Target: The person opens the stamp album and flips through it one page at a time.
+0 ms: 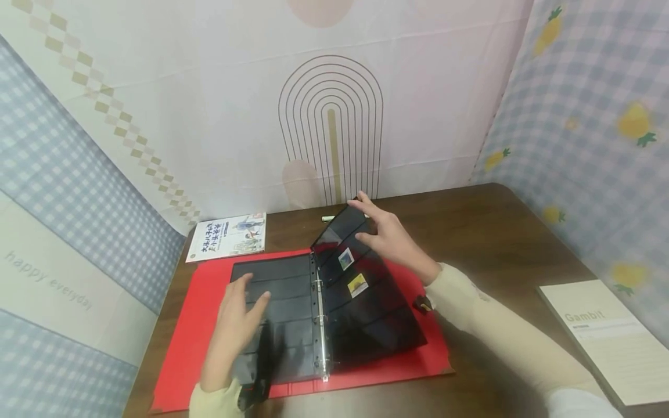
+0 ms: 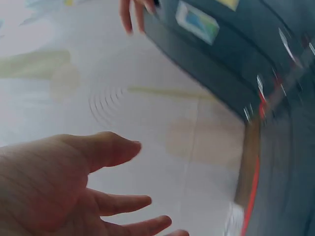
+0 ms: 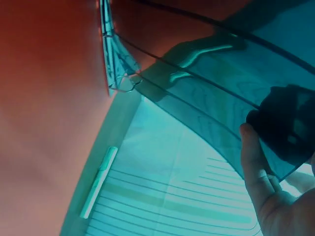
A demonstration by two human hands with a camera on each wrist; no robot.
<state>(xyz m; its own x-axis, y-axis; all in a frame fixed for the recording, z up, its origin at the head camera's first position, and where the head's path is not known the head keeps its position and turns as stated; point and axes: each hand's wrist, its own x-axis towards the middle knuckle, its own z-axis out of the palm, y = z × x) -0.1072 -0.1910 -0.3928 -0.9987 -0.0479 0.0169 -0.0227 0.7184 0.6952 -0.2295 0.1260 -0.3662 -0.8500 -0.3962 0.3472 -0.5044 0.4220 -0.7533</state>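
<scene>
A red ring binder (image 1: 201, 307) lies spread on the brown table, with black pocketed stamp pages on its metal rings (image 1: 320, 331). My right hand (image 1: 385, 235) holds a black stamp page (image 1: 373, 313) by its far outer corner, and that page stands raised and tilted. Two stamps sit in its pockets: a bluish-green stamp (image 1: 346, 259) and a yellow stamp (image 1: 358, 285). Above the left-hand page (image 1: 287, 296) hovers my left hand (image 1: 234, 319), fingers and thumb spread apart. In the left wrist view, that hand (image 2: 64, 182) holds nothing.
A white picture book (image 1: 227, 237) lies at the table's back left, against the binder's cover. Behind the raised page a pen (image 1: 327, 219) is partly visible. The cream "Gambit" book (image 1: 601, 337) sits at the right edge. Patterned cloth hangs around the table.
</scene>
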